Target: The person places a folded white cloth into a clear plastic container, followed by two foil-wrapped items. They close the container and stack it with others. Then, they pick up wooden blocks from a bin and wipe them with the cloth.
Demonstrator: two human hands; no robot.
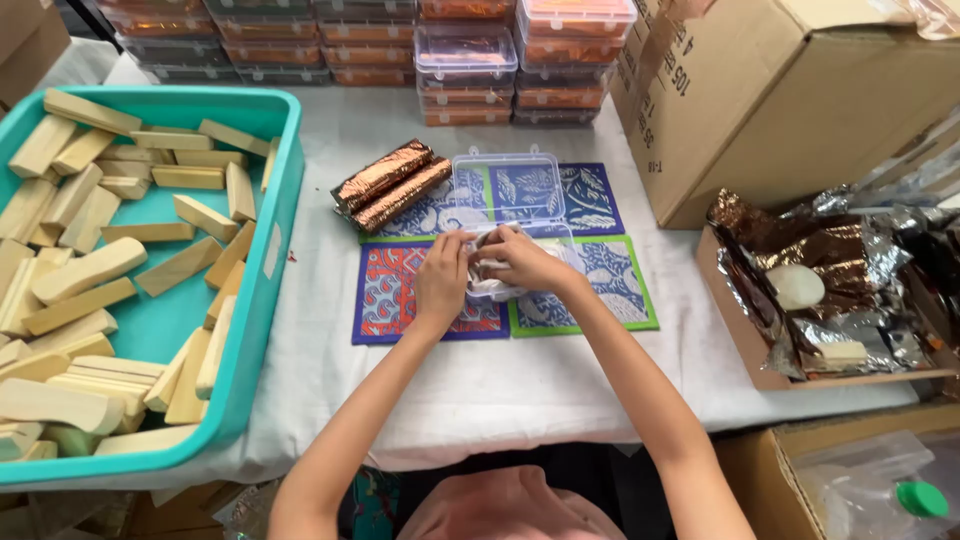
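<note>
I see a clear plastic case, lid up, on patterned mats over the white-clothed bench. My left hand and right hand both pinch its near edge. Coppery foil packs lie just behind; a teal tray of smooth wooden blocks crowds the left.

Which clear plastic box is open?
Only the clear box on the patterned mats, lid hinged up, both hands at it: left hand, right hand. The stacked boxes at the table's far edge are shut.
</note>
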